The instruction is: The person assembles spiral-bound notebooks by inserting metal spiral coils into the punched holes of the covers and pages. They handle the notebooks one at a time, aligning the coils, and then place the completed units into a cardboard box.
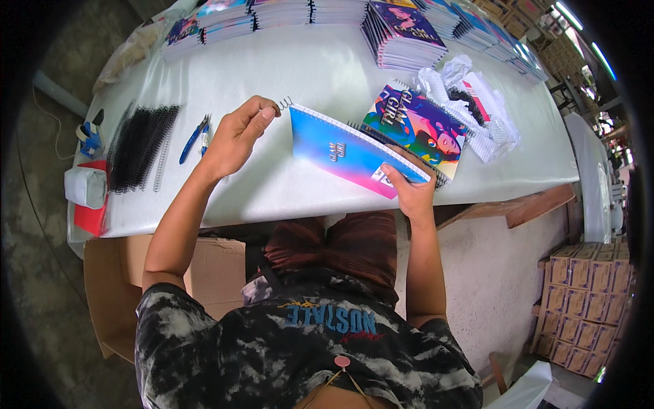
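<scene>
left hand (238, 138) is pinching thin dark spiral coil (285, 104), right hand (413, 194) is gripping blue-and-pink rectangular paper notebook (320, 140) by its right end, notebook is tilting above shiny white-covered table (252, 194)

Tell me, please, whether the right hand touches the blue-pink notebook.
Touching. The head view shows the right hand gripping the blue-pink notebook near its right end, with the thumb lying on it.
</scene>
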The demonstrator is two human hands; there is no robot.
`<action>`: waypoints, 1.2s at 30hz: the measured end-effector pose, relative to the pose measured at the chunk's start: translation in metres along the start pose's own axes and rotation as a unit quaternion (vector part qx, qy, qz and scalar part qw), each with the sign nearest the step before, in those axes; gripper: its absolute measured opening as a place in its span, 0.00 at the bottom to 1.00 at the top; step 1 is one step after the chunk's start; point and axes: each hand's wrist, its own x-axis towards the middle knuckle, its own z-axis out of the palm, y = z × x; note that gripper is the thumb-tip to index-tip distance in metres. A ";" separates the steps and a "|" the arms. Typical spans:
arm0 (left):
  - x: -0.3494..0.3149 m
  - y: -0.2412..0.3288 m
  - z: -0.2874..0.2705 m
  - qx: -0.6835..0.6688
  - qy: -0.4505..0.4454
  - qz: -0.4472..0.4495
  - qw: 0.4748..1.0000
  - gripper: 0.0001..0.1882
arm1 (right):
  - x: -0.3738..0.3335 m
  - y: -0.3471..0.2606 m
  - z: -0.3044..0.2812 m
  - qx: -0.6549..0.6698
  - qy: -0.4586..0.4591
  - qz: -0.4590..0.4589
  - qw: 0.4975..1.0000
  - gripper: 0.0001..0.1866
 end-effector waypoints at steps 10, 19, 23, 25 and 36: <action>0.005 0.001 -0.007 -0.008 -0.065 -0.062 0.996 0.20 | -0.001 -0.003 -0.001 -0.015 -0.020 0.005 1.000 0.14; 0.029 0.014 -0.032 -0.112 -0.138 -0.143 0.974 0.14 | -0.001 -0.001 -0.007 -0.015 -0.072 -0.032 0.997 0.13; 0.028 0.032 -0.026 0.178 -0.086 0.124 0.972 0.09 | -0.003 -0.008 -0.001 0.020 -0.033 -0.004 0.999 0.14; 0.027 0.032 -0.021 0.264 -0.050 0.262 0.927 0.12 | -0.006 -0.002 -0.002 0.021 -0.028 0.012 0.999 0.13; 0.027 0.064 -0.013 0.413 -0.126 0.203 0.879 0.12 | -0.015 -0.005 0.005 -0.002 -0.017 -0.003 1.000 0.11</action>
